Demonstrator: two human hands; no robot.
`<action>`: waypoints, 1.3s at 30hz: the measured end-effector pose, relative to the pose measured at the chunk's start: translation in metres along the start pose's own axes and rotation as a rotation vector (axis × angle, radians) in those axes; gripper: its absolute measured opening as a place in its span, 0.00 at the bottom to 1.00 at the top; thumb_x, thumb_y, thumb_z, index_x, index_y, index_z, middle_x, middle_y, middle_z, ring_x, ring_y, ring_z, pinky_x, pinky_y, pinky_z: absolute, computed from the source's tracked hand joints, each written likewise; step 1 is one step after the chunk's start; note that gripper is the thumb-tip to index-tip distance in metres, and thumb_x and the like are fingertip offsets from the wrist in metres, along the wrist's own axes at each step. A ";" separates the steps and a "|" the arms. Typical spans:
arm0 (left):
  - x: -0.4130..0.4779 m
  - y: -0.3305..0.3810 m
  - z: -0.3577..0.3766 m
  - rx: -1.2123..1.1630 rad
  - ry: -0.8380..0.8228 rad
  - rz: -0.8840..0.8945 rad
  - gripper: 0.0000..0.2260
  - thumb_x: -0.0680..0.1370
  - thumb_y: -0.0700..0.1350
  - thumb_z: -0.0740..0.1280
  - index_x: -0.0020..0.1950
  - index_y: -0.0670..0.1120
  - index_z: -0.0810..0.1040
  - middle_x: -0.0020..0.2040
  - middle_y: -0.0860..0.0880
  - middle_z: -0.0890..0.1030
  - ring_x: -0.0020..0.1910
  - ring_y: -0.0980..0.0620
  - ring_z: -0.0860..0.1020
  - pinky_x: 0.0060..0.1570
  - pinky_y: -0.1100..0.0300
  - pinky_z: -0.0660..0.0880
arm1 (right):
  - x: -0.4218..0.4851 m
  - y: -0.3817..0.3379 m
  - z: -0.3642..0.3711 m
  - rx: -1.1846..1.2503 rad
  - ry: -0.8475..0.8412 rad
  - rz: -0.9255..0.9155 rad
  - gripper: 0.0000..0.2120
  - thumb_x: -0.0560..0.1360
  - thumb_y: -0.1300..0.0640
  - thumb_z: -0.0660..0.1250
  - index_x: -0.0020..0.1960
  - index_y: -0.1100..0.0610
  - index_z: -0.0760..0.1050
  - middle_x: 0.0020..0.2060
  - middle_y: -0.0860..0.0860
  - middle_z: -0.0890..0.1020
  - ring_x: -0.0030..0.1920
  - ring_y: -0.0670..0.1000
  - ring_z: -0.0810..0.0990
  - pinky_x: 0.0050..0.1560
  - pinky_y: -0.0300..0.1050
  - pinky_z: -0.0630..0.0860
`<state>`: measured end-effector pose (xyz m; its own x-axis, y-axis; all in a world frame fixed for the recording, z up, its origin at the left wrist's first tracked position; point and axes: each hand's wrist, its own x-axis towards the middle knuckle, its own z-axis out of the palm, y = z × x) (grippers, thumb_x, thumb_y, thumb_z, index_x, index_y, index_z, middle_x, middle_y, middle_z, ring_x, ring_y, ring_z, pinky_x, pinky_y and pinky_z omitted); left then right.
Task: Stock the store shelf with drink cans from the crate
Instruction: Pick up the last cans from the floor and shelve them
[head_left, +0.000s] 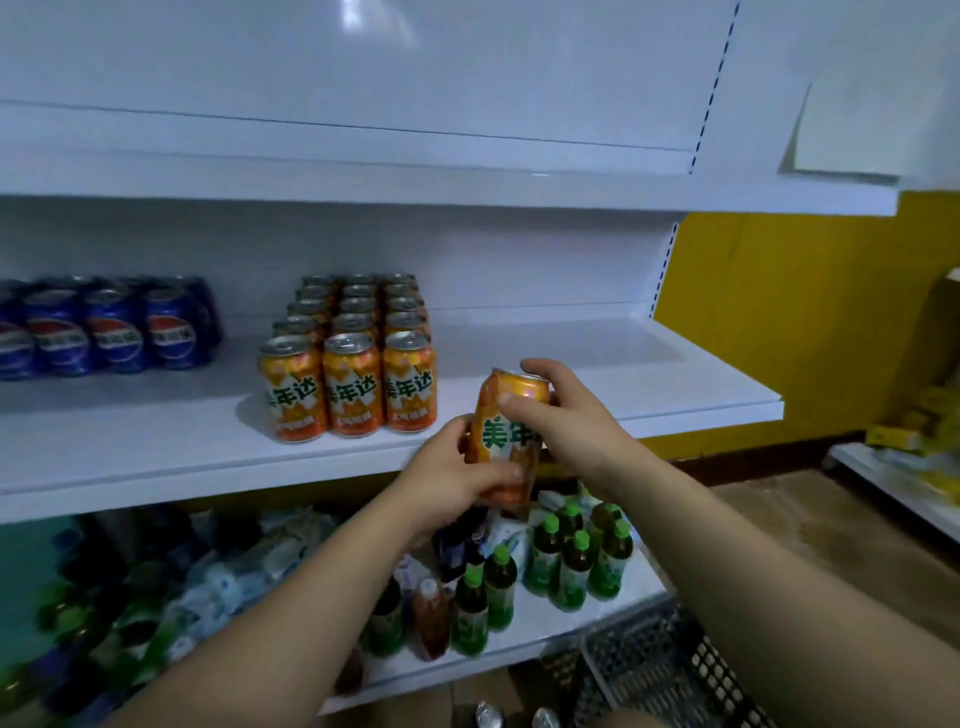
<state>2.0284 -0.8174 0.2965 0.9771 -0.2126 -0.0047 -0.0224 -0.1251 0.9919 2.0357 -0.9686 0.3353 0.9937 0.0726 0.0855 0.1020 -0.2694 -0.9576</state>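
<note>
The left hand (453, 483) curls round the lower body of one orange can (501, 436); the right hand (563, 410) grips its top, thumb on the near side; the can hangs tilted just before the front edge of the middle shelf (156, 457); on that shelf stand more orange cans (353, 384) in three files, three in front; well to their left, blue cans (114, 332), four showing in front; below, green-capped bottles (571, 561) crowd the lower shelf (641, 584); a dark mesh crate (665, 670) sits bottom right, its contents not discernible.
</note>
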 end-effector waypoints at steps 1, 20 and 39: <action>0.000 0.002 -0.006 -0.009 -0.005 0.004 0.23 0.72 0.38 0.73 0.63 0.47 0.71 0.52 0.49 0.82 0.50 0.53 0.81 0.47 0.60 0.78 | 0.003 -0.005 0.001 -0.003 -0.025 -0.009 0.27 0.73 0.51 0.71 0.70 0.48 0.66 0.55 0.53 0.77 0.50 0.50 0.81 0.49 0.45 0.79; 0.033 0.015 -0.135 1.234 0.631 0.233 0.28 0.74 0.61 0.64 0.70 0.50 0.69 0.71 0.47 0.68 0.70 0.44 0.63 0.67 0.45 0.61 | 0.133 0.023 0.028 -0.194 -0.009 -0.102 0.34 0.72 0.52 0.73 0.73 0.48 0.60 0.64 0.51 0.74 0.60 0.55 0.75 0.58 0.50 0.74; 0.091 0.033 -0.132 1.537 0.396 -0.108 0.38 0.70 0.75 0.43 0.76 0.60 0.54 0.77 0.54 0.59 0.74 0.47 0.61 0.69 0.40 0.57 | 0.211 0.047 0.046 -0.378 -0.043 -0.246 0.38 0.71 0.57 0.74 0.74 0.48 0.56 0.67 0.55 0.70 0.64 0.58 0.73 0.62 0.53 0.73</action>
<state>2.1443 -0.7132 0.3457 0.9736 0.0855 0.2115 0.1044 -0.9913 -0.0797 2.2480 -0.9219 0.2953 0.9357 0.2158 0.2791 0.3528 -0.5707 -0.7415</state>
